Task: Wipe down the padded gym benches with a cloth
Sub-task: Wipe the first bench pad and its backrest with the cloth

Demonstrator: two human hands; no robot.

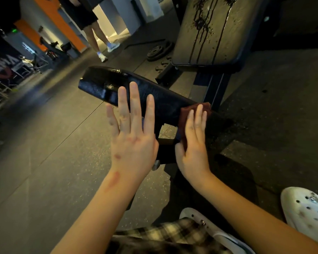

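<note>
Pressing cloth (185, 110) onto pad's (154, 92) right end with flat right hand (193, 142), fingers (197, 121) straight; holding left hand (132, 136) over pad, splayed, empty.

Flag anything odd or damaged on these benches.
Dark wet streaks and droplets run down the upright grey-tan padded backrest, unwiped. The black padded seat has a glossy dent or gouge near its free end. The right hand presses the dark red cloth on its backrest end.
</note>
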